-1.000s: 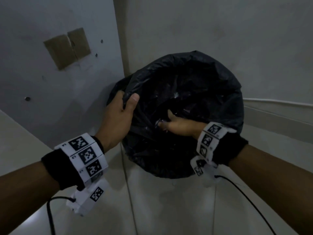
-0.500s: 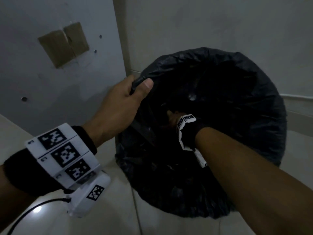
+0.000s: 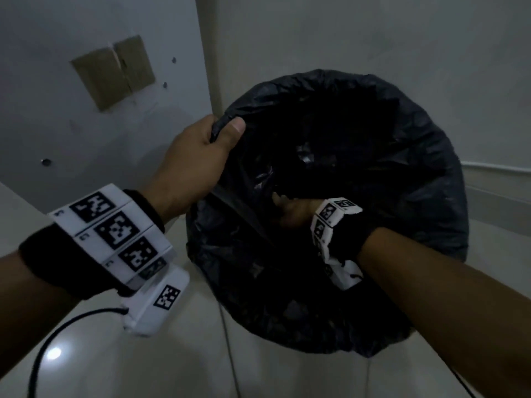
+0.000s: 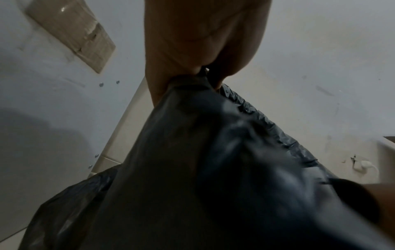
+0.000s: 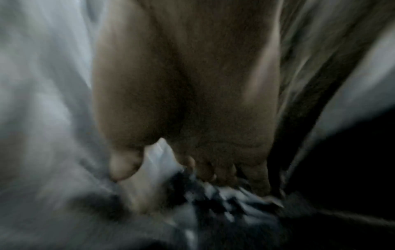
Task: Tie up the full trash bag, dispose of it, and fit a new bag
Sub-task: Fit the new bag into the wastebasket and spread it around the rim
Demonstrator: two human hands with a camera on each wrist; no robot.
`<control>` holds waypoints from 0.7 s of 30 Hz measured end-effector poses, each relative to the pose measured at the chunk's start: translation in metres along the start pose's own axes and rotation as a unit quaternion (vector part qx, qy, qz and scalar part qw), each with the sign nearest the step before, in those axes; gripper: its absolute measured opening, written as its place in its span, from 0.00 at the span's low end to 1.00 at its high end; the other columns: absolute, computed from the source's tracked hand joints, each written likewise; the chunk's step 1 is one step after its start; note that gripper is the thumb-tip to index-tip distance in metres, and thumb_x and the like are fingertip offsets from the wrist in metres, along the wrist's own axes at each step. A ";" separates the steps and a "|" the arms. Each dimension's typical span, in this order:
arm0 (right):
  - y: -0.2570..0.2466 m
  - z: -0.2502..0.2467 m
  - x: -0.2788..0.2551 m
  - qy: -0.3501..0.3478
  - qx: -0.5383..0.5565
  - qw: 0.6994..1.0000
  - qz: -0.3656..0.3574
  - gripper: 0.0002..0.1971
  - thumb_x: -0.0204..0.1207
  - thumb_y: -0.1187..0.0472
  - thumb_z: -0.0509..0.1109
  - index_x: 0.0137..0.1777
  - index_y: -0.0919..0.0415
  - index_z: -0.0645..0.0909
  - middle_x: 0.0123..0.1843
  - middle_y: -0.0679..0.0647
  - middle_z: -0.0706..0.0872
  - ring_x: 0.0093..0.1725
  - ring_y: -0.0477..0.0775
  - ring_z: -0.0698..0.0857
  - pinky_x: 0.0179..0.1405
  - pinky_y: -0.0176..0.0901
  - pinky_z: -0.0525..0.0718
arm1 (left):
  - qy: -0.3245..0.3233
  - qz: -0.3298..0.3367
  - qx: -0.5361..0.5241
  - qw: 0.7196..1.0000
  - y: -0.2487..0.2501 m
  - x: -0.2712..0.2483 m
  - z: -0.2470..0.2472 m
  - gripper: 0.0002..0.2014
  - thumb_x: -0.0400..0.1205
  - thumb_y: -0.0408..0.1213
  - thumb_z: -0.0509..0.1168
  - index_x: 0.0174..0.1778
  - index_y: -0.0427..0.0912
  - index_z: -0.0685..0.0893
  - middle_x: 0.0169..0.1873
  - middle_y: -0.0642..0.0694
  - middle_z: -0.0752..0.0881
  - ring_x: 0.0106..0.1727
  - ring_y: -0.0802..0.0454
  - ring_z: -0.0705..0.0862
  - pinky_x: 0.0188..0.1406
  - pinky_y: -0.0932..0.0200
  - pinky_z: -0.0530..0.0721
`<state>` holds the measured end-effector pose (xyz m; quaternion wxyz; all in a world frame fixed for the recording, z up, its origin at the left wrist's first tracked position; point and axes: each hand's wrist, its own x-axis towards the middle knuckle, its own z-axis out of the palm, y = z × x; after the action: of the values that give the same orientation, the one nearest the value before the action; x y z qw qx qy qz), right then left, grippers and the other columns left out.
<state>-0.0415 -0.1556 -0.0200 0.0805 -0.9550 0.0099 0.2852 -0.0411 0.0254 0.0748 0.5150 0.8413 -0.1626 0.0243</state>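
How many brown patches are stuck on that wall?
2. Both sit on the grey wall at upper left, side by side and touching: the larger left patch and the smaller right patch. Nothing in view hides others, though the wall runs beyond the frame.

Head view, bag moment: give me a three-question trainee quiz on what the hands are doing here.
1. True or false: the left hand pinches the rim of the black bag.
2. Where is the right hand? A) on the wall B) inside the bag's mouth C) on the floor
3. Fill in: the brown patch is stuck on the ____.

Key: 1 true; 2 B; 3 wall.
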 end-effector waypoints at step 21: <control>0.016 0.023 0.040 0.010 -0.023 1.000 -0.004 0.32 0.85 0.45 0.55 0.86 0.45 0.46 0.87 0.60 0.48 0.84 0.69 0.52 0.81 0.61 0.52 | -0.043 0.038 0.010 0.998 0.014 -0.006 0.006 0.26 0.85 0.56 0.56 0.43 0.30 0.73 0.38 0.34 0.80 0.40 0.39 0.81 0.44 0.41 0.80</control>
<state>-0.0218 -0.1667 -0.0633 0.0594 -0.9595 0.0008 0.2754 -0.0520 0.0161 0.0825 0.4974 0.8401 -0.2161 0.0087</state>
